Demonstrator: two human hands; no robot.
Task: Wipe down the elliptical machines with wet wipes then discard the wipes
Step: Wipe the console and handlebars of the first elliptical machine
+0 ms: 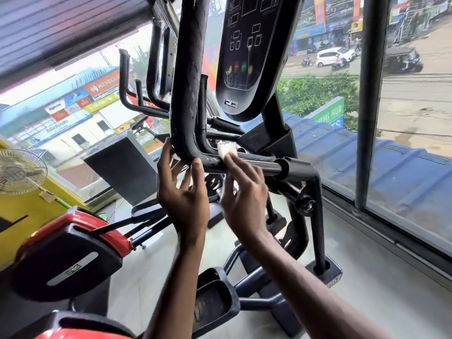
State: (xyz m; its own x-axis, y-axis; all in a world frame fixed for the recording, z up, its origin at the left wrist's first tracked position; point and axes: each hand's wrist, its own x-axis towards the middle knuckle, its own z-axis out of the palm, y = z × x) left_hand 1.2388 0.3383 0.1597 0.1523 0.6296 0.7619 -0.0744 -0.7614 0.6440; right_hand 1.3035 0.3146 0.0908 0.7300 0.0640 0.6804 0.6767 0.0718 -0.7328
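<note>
A black elliptical machine stands in front of me, its console (249,52) up high and its thick curved handlebar (187,94) bending into a horizontal bar. My right hand (244,192) presses a small folded white wet wipe (227,150) onto that bar next to the chrome sleeve (266,165). My left hand (182,189) rests with spread fingers against the bend of the handlebar, thumb touching the underside. The foot pedals (215,299) sit below my arms.
A large window (403,143) with a vertical frame post runs along the right, close to the machine. A red and black machine (66,255) stands at the lower left. A wall fan (20,171) on a yellow wall is at the far left. More handlebars rise behind.
</note>
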